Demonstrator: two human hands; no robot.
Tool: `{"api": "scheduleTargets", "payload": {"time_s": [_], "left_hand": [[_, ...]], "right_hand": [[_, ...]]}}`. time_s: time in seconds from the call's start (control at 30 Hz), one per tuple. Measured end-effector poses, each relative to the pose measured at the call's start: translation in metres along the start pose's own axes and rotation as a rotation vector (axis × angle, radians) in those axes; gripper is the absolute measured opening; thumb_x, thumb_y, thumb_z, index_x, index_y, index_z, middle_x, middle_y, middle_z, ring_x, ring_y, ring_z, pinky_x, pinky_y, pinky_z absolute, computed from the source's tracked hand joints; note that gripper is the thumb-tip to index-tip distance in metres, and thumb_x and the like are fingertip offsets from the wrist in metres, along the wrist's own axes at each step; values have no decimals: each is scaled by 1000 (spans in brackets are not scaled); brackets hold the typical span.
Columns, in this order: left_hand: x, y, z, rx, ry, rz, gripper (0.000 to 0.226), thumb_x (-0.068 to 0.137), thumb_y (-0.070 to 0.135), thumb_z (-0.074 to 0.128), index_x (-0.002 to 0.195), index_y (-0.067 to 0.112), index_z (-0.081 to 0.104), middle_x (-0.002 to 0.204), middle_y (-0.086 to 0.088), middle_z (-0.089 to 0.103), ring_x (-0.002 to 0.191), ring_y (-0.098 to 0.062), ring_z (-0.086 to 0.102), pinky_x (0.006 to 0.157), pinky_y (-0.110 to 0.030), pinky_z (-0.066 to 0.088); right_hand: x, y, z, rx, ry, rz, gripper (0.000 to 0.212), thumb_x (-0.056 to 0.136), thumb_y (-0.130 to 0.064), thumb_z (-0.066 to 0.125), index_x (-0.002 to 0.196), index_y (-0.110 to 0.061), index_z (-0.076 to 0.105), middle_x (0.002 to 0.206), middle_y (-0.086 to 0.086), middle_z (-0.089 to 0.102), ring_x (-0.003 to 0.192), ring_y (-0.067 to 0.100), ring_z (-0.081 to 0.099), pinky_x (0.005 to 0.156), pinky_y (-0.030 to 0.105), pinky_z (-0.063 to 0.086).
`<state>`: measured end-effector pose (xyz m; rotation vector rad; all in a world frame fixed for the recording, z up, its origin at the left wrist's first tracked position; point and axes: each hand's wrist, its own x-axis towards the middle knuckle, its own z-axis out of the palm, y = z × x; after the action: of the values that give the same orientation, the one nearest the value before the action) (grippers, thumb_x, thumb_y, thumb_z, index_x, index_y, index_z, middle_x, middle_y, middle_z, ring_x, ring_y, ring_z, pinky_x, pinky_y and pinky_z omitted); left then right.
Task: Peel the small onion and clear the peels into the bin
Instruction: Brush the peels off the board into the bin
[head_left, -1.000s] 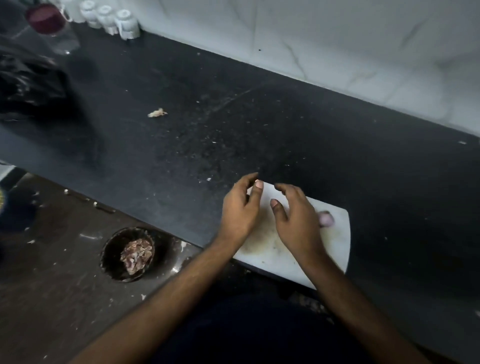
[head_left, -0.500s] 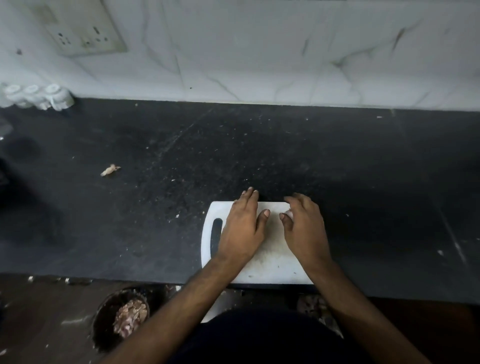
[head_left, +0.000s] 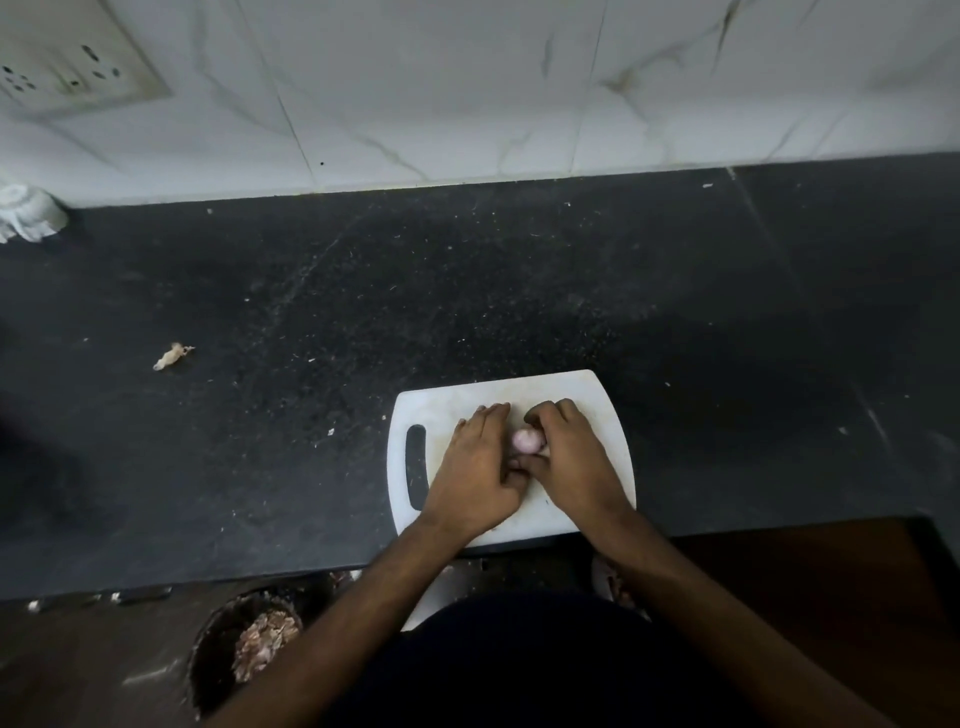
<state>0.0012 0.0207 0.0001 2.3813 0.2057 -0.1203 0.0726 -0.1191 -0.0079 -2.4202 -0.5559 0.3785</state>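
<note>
1. The onion (head_left: 525, 440) is small, pale pink and round. It sits over the middle of the cutting board (head_left: 587, 400), between the two hands.
2. The cutting board is white, with a slot handle at its left end. It lies flat on the counter (head_left: 519, 291), at the near edge.
3. The counter is dark stone, speckled with light crumbs. A single pale scrap (head_left: 173, 356) lies on it, well apart from the board on the left.
4. The wall (head_left: 467, 93) behind the counter is white marbled tile. A socket plate (head_left: 67, 67) is mounted at its upper left.
5. The bin (head_left: 244, 649) is a dark round container on the floor below the counter edge, to the left of the person. Brownish peels (head_left: 265, 636) lie inside it.
6. The right hand (head_left: 569, 462) has its fingers curled over the onion, gripping it from the right side and from above.
7. The left hand (head_left: 480, 467) lies palm down on the board just beside the onion. Its fingers are straight and pressed together; its thumb area meets the right thumb below the onion.
8. Both forearms are bare and run in from the bottom of the view.
9. Hidden or unclear items:
   - The underside of the onion and any contact with the board are covered by the fingers.
   - A white object (head_left: 26, 213) at the left edge is cut off and cannot be identified.
   - The near part of the bin is in shadow.
</note>
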Motion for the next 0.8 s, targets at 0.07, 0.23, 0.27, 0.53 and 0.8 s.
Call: {"api": "scheduleTargets", "payload": {"time_s": [0.07, 0.23, 0.27, 0.53, 0.8], "left_hand": [[0, -3, 2, -54, 3, -6, 79, 82, 25, 62, 154, 3, 39, 150, -14, 50, 141, -28, 41, 123, -29, 23], [4, -2, 5, -258, -18, -88, 78, 84, 16, 67, 156, 14, 38, 143, -5, 56, 134, -22, 51, 113, -35, 43], [5, -1, 5, -314, -6, -108, 77, 84, 17, 66, 156, 17, 39, 141, -2, 59, 133, -19, 54, 112, -33, 44], [16, 7, 7, -382, 150, -125, 43, 97, 22, 73, 138, 15, 62, 126, 2, 73, 116, -9, 67, 104, -32, 54], [27, 6, 6, -178, 227, -133, 45, 80, 43, 87, 112, 18, 67, 105, 4, 67, 91, -13, 65, 81, -29, 53]], "right_hand": [[0, 3, 3, 37, 11, 36, 40, 81, -31, 83, 109, -17, 58, 107, -5, 53, 94, 14, 54, 80, 34, 49], [3, 6, 2, 102, -3, 3, 36, 83, -19, 81, 113, -17, 61, 108, -4, 54, 93, 13, 59, 82, 34, 53], [3, 7, 2, 125, 5, -2, 35, 84, -16, 80, 114, -17, 62, 109, -4, 54, 93, 12, 60, 84, 34, 54], [5, 11, 1, 133, 7, 15, 35, 86, -18, 76, 119, -19, 62, 111, -5, 59, 93, 8, 58, 82, 24, 48], [-3, 19, -1, 65, 8, -123, 36, 88, -23, 75, 120, -23, 58, 117, -8, 58, 109, 12, 54, 85, 32, 51]]}}
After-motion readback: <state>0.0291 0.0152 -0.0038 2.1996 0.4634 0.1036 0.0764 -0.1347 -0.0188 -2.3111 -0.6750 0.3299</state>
